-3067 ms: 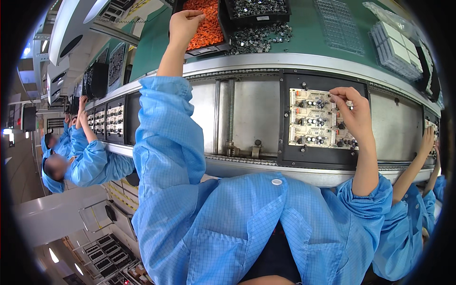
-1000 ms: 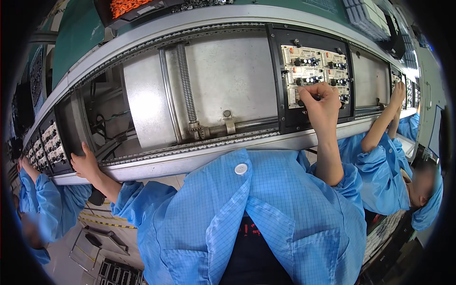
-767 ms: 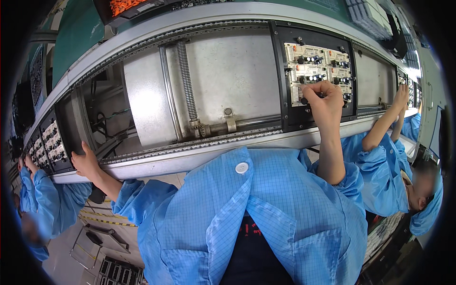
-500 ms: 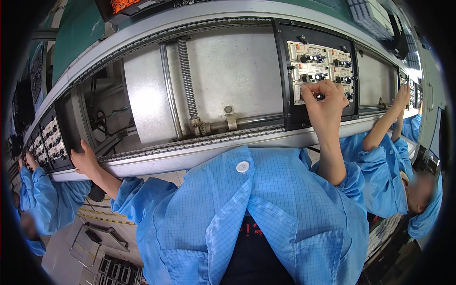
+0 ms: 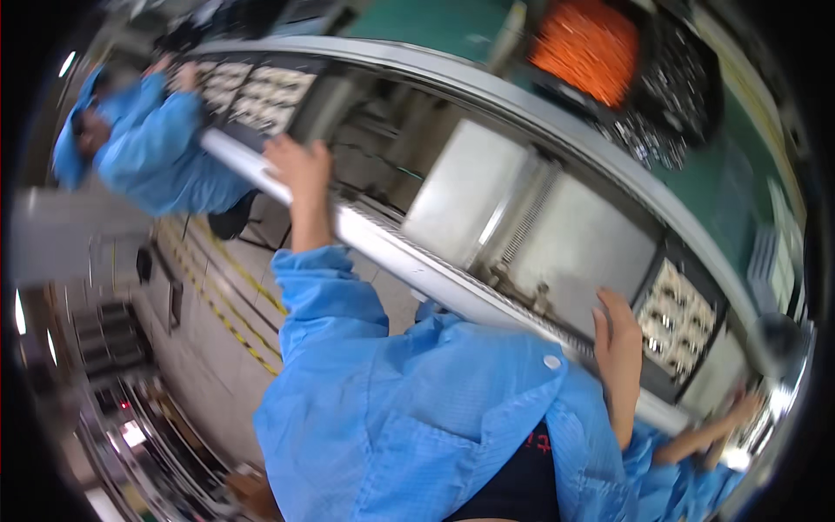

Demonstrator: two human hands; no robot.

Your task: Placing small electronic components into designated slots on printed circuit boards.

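Observation:
My left hand [image 5: 300, 170] rests over the near rail of the conveyor [image 5: 417, 274], its thumb apart from the fingers and nothing held. Just beyond it along the line is a black tray [image 5: 306, 97] carrying cream circuit boards [image 5: 266, 97]. My right hand [image 5: 619, 335], fingers stretched out and empty, hovers at the left side of another black pallet [image 5: 706, 335]. Several cream boards [image 5: 677, 317] with dark and silver components lie in that pallet. The picture is smeared by motion, so small parts cannot be made out.
Beyond the far rail, a bin of orange parts [image 5: 587, 48] stands beside a dark bin of small metallic parts [image 5: 674, 87]. A spring-like shaft [image 5: 532, 209] crosses the conveyor. One co-worker [image 5: 161, 143] works at the left; another's hand [image 5: 739, 413] reaches in at the right.
The view has swung toward the left and tilted. My right hand has come off the boards to the pallet's left side, and its fingers have opened. My left hand stays by the near rail.

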